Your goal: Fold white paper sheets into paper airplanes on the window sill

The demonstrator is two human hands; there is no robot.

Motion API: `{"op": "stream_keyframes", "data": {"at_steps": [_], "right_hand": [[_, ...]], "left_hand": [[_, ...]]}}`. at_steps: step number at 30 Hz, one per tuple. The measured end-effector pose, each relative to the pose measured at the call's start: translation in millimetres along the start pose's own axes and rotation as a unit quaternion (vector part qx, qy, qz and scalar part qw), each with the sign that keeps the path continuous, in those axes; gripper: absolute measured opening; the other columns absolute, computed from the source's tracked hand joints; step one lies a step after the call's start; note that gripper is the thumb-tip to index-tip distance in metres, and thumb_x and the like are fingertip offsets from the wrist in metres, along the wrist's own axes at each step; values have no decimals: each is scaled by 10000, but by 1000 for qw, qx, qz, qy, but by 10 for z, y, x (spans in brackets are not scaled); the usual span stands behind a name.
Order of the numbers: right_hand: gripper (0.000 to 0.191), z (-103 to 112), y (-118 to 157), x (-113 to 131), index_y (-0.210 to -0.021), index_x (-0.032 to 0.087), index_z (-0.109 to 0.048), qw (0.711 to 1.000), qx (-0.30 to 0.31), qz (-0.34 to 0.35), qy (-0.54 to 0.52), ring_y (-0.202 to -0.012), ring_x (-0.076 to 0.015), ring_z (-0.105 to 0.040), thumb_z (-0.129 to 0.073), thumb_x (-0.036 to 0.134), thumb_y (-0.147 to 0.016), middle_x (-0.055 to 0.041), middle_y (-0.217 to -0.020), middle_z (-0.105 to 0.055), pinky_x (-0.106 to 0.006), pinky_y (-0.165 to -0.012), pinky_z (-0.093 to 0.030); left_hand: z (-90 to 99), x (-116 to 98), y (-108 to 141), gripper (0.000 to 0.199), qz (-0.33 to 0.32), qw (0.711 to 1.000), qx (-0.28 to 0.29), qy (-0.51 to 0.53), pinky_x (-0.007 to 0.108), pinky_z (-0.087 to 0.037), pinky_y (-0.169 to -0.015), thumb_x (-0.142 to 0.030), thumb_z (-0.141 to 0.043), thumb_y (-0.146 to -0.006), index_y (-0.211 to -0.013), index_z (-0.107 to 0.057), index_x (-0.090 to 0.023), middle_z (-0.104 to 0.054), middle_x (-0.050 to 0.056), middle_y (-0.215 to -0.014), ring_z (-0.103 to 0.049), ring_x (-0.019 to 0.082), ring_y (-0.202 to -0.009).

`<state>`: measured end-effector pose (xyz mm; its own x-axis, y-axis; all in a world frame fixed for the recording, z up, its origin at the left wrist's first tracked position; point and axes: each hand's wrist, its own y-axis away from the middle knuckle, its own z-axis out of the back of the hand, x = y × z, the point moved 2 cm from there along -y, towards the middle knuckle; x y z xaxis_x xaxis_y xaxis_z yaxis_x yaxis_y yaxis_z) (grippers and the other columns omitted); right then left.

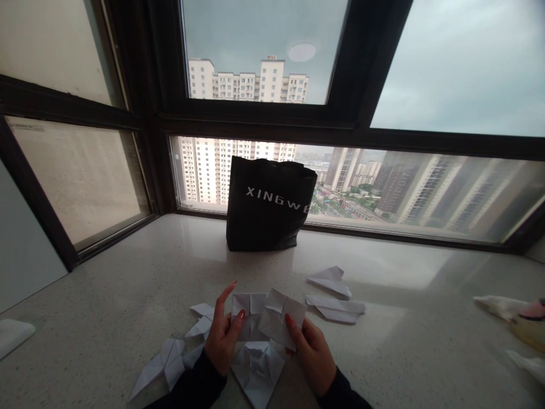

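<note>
My left hand (pixel 223 335) pinches a folded white paper square (pixel 250 304) by its left side, thumb on top and index finger raised off it. In my right hand (pixel 313 352) is a second folded paper square (pixel 276 309), tilted and overlapping the first at its right edge. Both squares show creases meeting at the middle. Just below them, between my wrists, a folded paper piece (pixel 258 369) with raised flaps lies on the counter. Folded paper pieces (pixel 159 363) with pointed wings lie left of my left hand, partly hidden by my arm.
Two paper airplanes (pixel 334 309) lie right of centre on the speckled white counter (pixel 409 341). A black bag (pixel 268 210) with white lettering stands against the window. White crumpled items (pixel 500 307) sit at the right edge, and a white object (pixel 15 335) at the left edge.
</note>
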<state>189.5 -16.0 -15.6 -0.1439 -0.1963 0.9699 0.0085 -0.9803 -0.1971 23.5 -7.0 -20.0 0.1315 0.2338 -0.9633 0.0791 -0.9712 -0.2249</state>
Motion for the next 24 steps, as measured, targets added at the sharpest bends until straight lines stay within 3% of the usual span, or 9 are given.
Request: {"op": "stream_keyframes", "data": {"at_steps": [4, 8, 14, 24], "right_hand": [[364, 3, 2, 22, -715, 118, -563, 1000, 1, 11, 11, -523, -135, -461, -429, 456, -744, 7, -549, -503, -235, -476, -378], [365, 5, 2, 29, -701, 120, -564, 1000, 5, 11, 19, -544, -142, -480, -427, 455, -746, -1, -568, -524, -237, -505, -390], [365, 12, 5, 44, -660, 133, -555, 1000, -3, 11, 24, -531, -144, -483, -435, 470, -734, -4, -564, -534, -230, -480, -388], [371, 10, 7, 63, -619, 143, -542, 1000, -6, 11, 17, -539, -150, -492, -443, 487, -719, -8, -557, -540, -229, -474, -394]], "left_hand": [[-27, -57, 14, 656, 5, 998, 40, 39, 271, -439, -622, -353, -493, -715, -1243, -145, -176, -616, 8, -698, -558, 147, -595], [-49, -104, 40, 735, 14, 995, 58, 78, 289, -437, -667, -258, -497, -694, -1258, -33, -169, -618, 13, -734, -581, 157, -665], [-39, -76, 49, 732, 19, 995, 56, 77, 299, -426, -674, -177, -467, -642, -1253, -64, -163, -610, 42, -817, -583, 168, -700], [-26, 29, 6, 659, 24, 998, 38, 37, 274, -418, -623, -178, -455, -621, -1220, -182, -150, -590, 14, -750, -539, 131, -582]]}}
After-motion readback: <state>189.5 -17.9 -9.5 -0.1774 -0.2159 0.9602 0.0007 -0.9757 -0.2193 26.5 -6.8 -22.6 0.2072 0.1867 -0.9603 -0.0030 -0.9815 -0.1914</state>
